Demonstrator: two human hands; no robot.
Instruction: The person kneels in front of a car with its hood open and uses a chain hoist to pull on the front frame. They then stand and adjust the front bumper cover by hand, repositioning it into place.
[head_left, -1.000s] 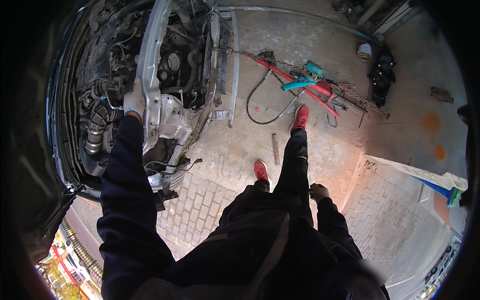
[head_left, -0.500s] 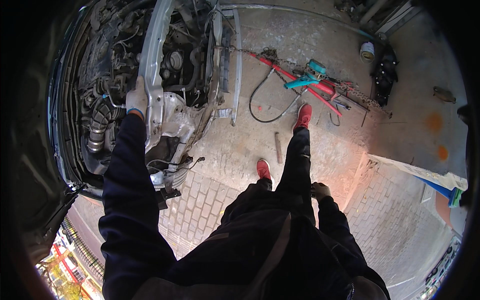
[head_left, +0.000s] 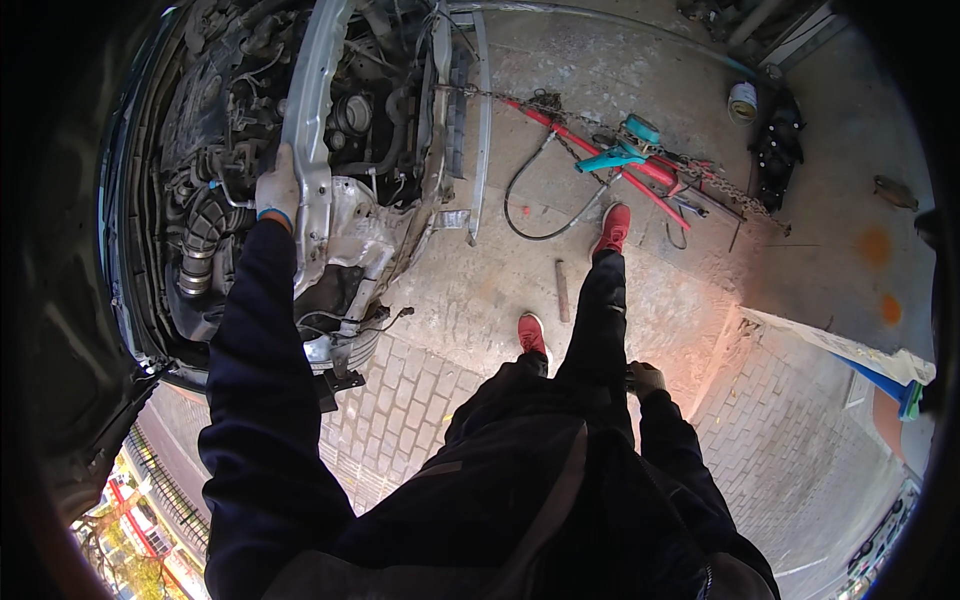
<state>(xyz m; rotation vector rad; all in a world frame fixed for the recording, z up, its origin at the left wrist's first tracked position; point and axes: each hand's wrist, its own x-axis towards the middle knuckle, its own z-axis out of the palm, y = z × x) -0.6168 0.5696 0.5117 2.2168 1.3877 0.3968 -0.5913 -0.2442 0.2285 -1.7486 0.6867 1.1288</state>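
My left hand (head_left: 277,188), in a pale work glove with a blue cuff, grips the edge of a long silver metal crossbeam (head_left: 312,120) at the front of a car's opened engine bay. Its fingers are partly hidden against the beam. Beside that hand lies a ribbed black air intake hose (head_left: 203,235) with a metal clamp. My right hand (head_left: 648,378), gloved too, hangs low by my right leg with its fingers curled. Something small and dark shows at its fingers, too small to name.
A red frame tool with a teal pump (head_left: 612,155), a chain (head_left: 715,185) and a black hose (head_left: 512,200) lies on the concrete ahead. A short bar (head_left: 562,290) lies by my feet. Farther right are a white bucket (head_left: 742,102) and a black plastic part (head_left: 777,150).
The view has shifted slightly, so the floor and tools sit a little farther right. My left hand stays on the crossbeam, and my right hand remains low by my leg.
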